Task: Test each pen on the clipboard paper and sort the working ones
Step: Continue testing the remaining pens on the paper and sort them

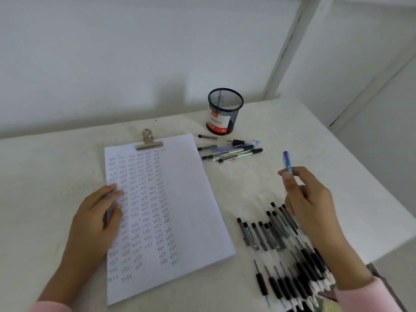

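Right hand (308, 199) raised above the tabletop (56, 165), fingers (287, 176) pinching a blue pen (287, 162) near its lower end, barrel roughly upright and leaning slightly away, tip end hidden inside the grip. Left hand (99, 212) flat on the left edge of the clipboard paper (191, 210), fingers spread and pressing the sheet down, holding nothing. Paper clamped at the top by a metal clip (148, 141) and crowded with columns of small test marks over its left and middle; right-hand strip bare. Blue pen well to the right of the paper and above the large bunch of black pens (288, 251) lying near the right wrist. Smaller group of pens (231, 150) farther off, just beside the top right corner of the sheet, with a mesh pen cup (225, 111) standing behind them, apparently holding no pens. Key relation: bare strip of paper lying leftward and downward from the pinched pen, right hand plainly the nearer one. Likely next: turning the pen tip-down and carrying it left to that strip. Unclear from here which group counts as the working ones.
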